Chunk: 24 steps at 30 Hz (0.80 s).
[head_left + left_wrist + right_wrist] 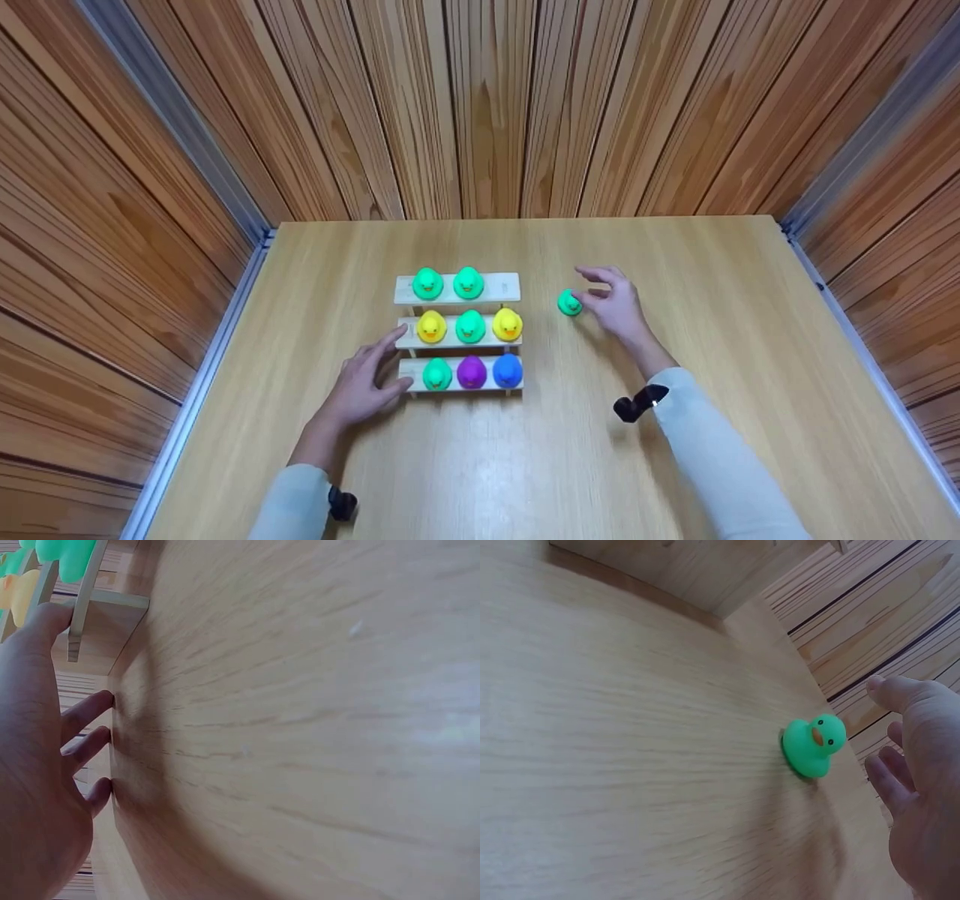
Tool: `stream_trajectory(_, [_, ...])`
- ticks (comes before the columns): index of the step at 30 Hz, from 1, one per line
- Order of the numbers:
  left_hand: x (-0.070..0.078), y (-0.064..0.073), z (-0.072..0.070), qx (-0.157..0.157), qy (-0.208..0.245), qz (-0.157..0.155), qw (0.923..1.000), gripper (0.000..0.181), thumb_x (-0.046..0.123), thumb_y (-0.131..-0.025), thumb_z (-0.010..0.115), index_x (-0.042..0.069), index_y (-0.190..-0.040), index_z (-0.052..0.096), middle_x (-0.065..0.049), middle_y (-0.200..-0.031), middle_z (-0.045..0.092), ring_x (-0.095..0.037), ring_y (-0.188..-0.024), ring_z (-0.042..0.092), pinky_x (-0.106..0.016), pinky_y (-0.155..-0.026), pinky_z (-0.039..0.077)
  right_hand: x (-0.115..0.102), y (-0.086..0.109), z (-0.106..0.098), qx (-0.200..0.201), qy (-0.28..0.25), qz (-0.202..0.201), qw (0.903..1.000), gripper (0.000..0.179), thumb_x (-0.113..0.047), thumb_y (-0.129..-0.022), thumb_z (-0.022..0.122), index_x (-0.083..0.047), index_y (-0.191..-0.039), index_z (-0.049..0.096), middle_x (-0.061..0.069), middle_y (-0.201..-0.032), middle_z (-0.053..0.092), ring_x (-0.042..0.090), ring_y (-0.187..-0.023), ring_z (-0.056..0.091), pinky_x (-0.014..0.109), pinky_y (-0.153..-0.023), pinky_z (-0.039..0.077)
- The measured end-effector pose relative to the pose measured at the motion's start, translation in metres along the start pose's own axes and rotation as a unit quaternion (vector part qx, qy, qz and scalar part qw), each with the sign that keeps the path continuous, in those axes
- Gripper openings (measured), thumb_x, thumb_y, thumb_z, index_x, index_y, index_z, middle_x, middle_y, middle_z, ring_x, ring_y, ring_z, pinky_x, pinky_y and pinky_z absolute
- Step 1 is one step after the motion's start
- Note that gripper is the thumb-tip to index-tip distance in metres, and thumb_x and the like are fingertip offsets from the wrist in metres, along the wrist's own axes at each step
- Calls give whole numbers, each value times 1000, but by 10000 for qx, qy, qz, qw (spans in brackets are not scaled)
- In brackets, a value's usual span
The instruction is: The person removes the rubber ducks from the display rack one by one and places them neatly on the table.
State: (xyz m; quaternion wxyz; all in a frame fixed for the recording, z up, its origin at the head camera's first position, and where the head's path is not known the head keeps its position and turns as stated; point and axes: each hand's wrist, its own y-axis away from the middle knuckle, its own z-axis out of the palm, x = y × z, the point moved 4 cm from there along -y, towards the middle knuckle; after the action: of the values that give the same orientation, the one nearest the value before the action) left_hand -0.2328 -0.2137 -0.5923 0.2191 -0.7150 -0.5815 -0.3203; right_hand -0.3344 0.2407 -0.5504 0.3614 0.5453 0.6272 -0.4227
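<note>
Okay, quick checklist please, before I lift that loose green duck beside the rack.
1. Loose green rubber duck upright on the table: ok.
2. Right grip holding the duck: not ok; the right wrist view shows a gap between them.
3. Left grip touching the wooden rack: ok.
4. Rack held firmly enough not to shift: cannot tell.
5. Room on the top tier: ok, its right end is bare.

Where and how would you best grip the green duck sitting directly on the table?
I'd probably pinch the green duck across its rounded body, below the smaller head, coming from above and the right. It sits upright, so its sides look reachable; the right hand is on that side, while the rack of ducks stands to the left.
</note>
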Motion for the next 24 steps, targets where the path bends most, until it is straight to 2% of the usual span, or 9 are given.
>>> stream_trajectory(6, [-1, 1, -1, -101, 276, -82, 9995, 89, 50, -102, 80, 53, -175, 29, -9, -173, 57, -40, -161, 46, -76, -132, 30, -14, -1, 4, -158, 26, -117, 9998, 50, -3, -104, 79, 2, -152, 66, 28, -151, 59, 45, -150, 57, 61, -126, 52])
stream_trajectory(12, [0, -3, -2, -337, 902, -136, 9953, 89, 43, -101, 84, 58, -171, 31, -10, -176, 51, -40, -169, 42, -75, -137, 28, -34, -2, 10, -228, 85, -247, 9994, 51, -3, -102, 80, 1, -152, 67, 26, -150, 59, 48, -150, 57, 61, -126, 53])
stream_trajectory(16, [2, -4, -3, -457, 1207, -48, 9916, 89, 38, -101, 86, 53, -172, 33, -13, -176, 52, -40, -169, 44, -71, -140, 27, -48, -3, 15, -267, 110, -292, 9992, 51, -3, -102, 81, 1, -151, 67, 26, -149, 61, 47, -150, 58, 61, -125, 53])
stream_trajectory(20, [4, -4, -5, -525, 1322, 28, 9898, 88, 35, -102, 86, 48, -172, 35, -16, -173, 54, -43, -167, 45, -74, -139, 25, -62, -3, 22, -317, 201, -395, 9985, 50, -3, -102, 81, 0, -150, 68, 26, -147, 62, 46, -148, 59, 60, -124, 55])
stream_trajectory(24, [4, -4, -5, -579, 1389, 8, 9886, 87, 33, -102, 85, 46, -172, 35, -17, -177, 49, -45, -168, 44, -77, -138, 23, -76, -3, 30, -409, 183, -586, 9973, 50, -2, -101, 82, 2, -149, 68, 27, -147, 62, 48, -147, 59, 60, -122, 56])
